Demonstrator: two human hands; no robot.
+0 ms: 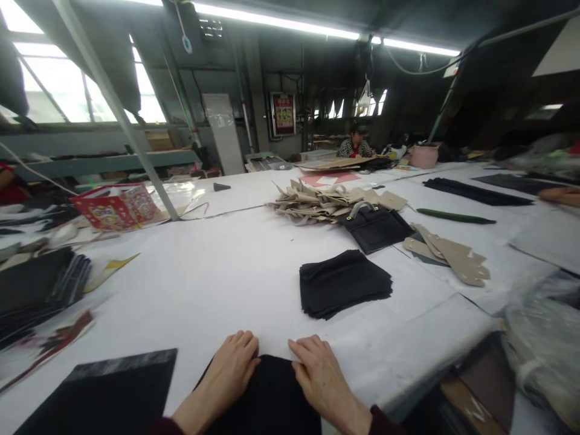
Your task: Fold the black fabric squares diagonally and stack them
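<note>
A black fabric piece (272, 399) lies at the table's near edge, between and under my two hands. My left hand (233, 368) grips its far left corner, fingers curled together. At its far right corner my right hand (317, 371) has thumb and fingers closed on the edge. Just beyond them rests a stack of black fabric pieces (344, 283). To the left lies a black sheet (109, 393) with a shiny strip along its far edge.
Beige cut pieces (312, 202) are heaped mid-table beside a black handbag (380, 226). Beige straps (448, 251) and a long green cucumber-like object (455, 215) lie right. A metal pole (118, 109) rises at left near a red gift bag (115, 206). Another person (356, 145) sits far across.
</note>
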